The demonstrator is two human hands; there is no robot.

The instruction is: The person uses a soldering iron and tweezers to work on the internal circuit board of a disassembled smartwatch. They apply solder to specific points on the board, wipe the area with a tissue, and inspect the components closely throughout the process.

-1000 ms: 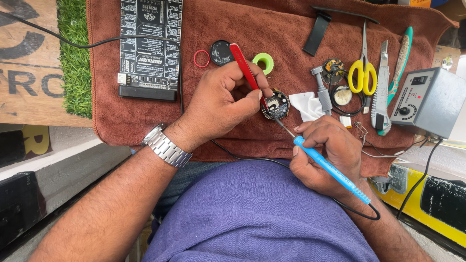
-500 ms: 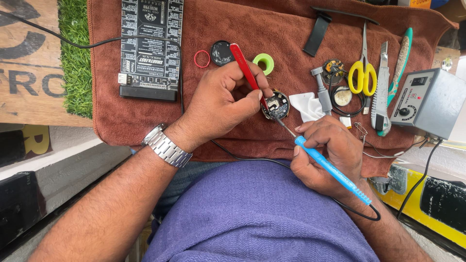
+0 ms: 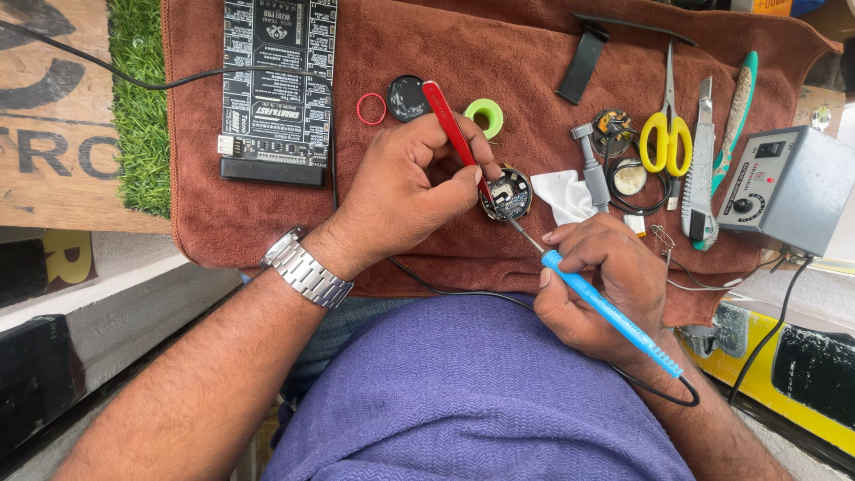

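Brown towel (image 3: 267, 214) bears circuit board (image 3: 278, 85), scissors (image 3: 668, 125).

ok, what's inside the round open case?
A small circuit board fills the round case. The red tweezers and soldering iron tips meet over it; the left hand hides its left edge.

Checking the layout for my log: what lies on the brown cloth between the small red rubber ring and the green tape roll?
In the head view, a round black disc lies between the red ring and green roll, crossed by the red tweezers.
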